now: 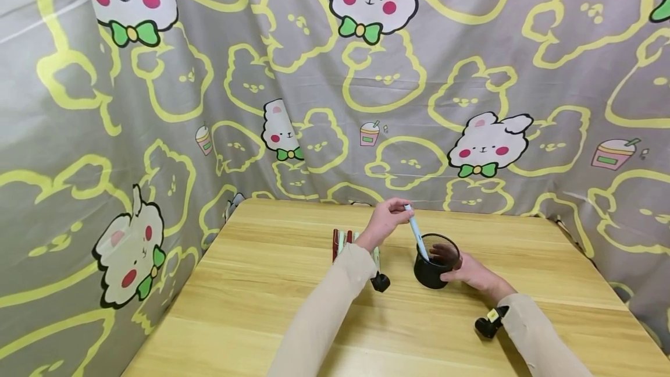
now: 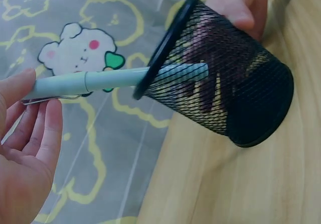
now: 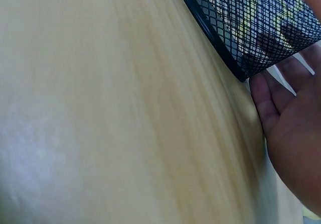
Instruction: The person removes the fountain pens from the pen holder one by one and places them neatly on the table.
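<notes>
My left hand (image 1: 386, 221) pinches the capped end of a light blue pen (image 1: 414, 227), which has a metal clip. The pen slants down through the rim of a black mesh pen holder (image 1: 432, 275); in the left wrist view its lower end (image 2: 173, 73) shows through the mesh. The holder stands upright on the table, and my right hand (image 1: 473, 272) grips it from the right side. In the right wrist view, the fingers (image 3: 268, 101) lie against the mesh near the holder's base.
Several dark red and pale green pens (image 1: 336, 243) lie side by side on the wooden table (image 1: 262, 284), partly hidden behind the left wrist. Black wrist cameras (image 1: 380, 282) sit at both cuffs. A printed grey curtain (image 1: 314, 86) hangs behind the table and along its left.
</notes>
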The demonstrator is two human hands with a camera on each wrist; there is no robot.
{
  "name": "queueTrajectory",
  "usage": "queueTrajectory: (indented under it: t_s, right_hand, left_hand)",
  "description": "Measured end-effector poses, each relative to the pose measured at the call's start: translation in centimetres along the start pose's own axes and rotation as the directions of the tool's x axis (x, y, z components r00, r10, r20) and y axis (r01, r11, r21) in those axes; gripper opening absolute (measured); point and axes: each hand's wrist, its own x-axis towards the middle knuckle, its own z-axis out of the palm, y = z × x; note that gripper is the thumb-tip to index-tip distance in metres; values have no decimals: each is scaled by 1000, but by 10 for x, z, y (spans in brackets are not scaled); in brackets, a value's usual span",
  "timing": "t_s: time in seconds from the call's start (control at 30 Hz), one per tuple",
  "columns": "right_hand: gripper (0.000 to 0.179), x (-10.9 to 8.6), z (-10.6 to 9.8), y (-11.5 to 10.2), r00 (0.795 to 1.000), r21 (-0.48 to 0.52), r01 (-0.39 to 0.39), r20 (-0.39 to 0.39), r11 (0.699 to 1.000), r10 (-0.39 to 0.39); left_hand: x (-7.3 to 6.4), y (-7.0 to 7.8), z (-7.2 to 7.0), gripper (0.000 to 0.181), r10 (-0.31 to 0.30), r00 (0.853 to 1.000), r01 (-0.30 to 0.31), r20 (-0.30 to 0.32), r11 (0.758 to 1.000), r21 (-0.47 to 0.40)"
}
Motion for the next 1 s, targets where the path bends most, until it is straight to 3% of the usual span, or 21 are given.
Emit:
queueTrajectory:
  t_s: [0.47, 0.73, 1.0]
  right_hand:
    - [72, -1, 1, 0, 1000, -24, -5, -6, 1000, 5]
    - [71, -2, 0, 0, 1000, 6, 17, -5, 1000, -17]
    - [70, -3, -2, 4, 999, -5, 35, -10, 999, -35]
  left_hand:
    - [2, 10, -27, 26, 59, 995, -65, -87, 996, -68]
    - [-2, 7, -45, 28, 44, 993, -50, -106, 997, -56]
    - [-22, 29, -59, 27, 22, 994, -29, -109, 997, -66]
